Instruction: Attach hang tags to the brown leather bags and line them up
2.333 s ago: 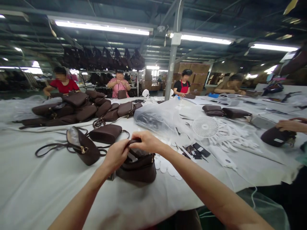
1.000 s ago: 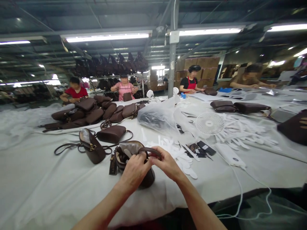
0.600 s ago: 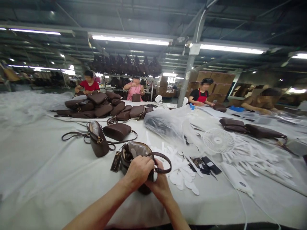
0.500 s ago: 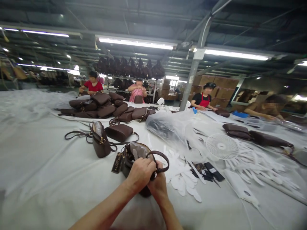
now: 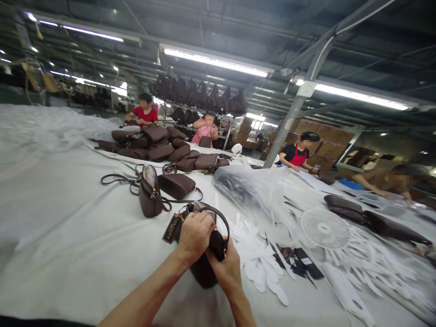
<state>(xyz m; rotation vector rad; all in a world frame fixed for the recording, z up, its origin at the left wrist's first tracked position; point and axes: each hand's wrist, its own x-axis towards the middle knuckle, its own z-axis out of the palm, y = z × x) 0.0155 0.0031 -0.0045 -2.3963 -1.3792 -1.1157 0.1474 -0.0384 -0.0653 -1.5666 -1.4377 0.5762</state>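
Observation:
A small dark brown handbag (image 5: pixel 203 273) stands on the white-covered table right in front of me. My left hand (image 5: pixel 196 235) is closed at the bag's top edge, fingers bent down; exactly what they pinch there is hidden. Against the bag's right end, my right hand (image 5: pixel 227 268) grips its side below the looped handle (image 5: pixel 223 218). A black hang tag (image 5: pixel 172 227) with gold lettering dangles at the left. Only a little of the grey lining shows above my knuckles. Just beyond, another brown bag (image 5: pixel 150 195) stands with its mouth unzipped.
A heap of brown bags (image 5: pixel 160 145) lies farther back. On the right are a plastic-wrapped bundle (image 5: pixel 243 188), white cut-out pieces (image 5: pixel 260 268), black tags (image 5: pixel 304 263) and a white fan (image 5: pixel 325 228). A metal post (image 5: pixel 286 127) rises behind the table. Several people work across from me.
The view has tilted. My left hand has shifted along the bag's top, and less lining shows at the mouth. My right hand still grips the bag's right end.

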